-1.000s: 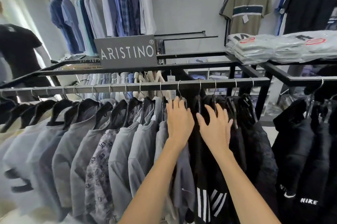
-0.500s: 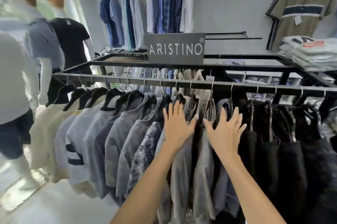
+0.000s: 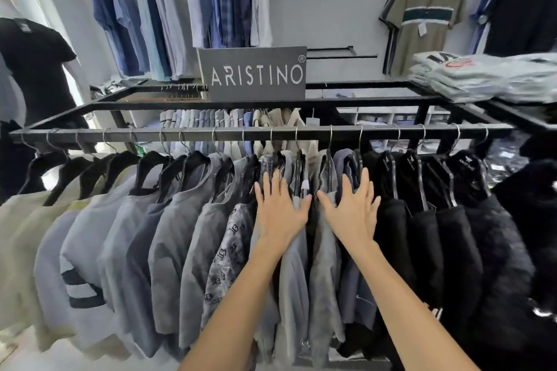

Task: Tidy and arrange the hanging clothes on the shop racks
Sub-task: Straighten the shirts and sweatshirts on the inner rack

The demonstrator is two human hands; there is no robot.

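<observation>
Shirts [image 3: 168,235] hang along the rack's front rail [image 3: 144,136] from end to end. At mid-rail the left hand [image 3: 278,212] lies flat on them, the right hand [image 3: 353,211] just beside it. Behind, a sign [image 3: 253,73] stands on the rack's top; folded shirts [image 3: 482,79] are stacked at its right end, with wall shirts [image 3: 138,23] farther back.

Matt black metal rail [image 3: 271,133], shiny wire hooks [image 3: 331,141], soft cloth grey shirts [image 3: 168,238], fuzzy black tops [image 3: 452,250]
</observation>
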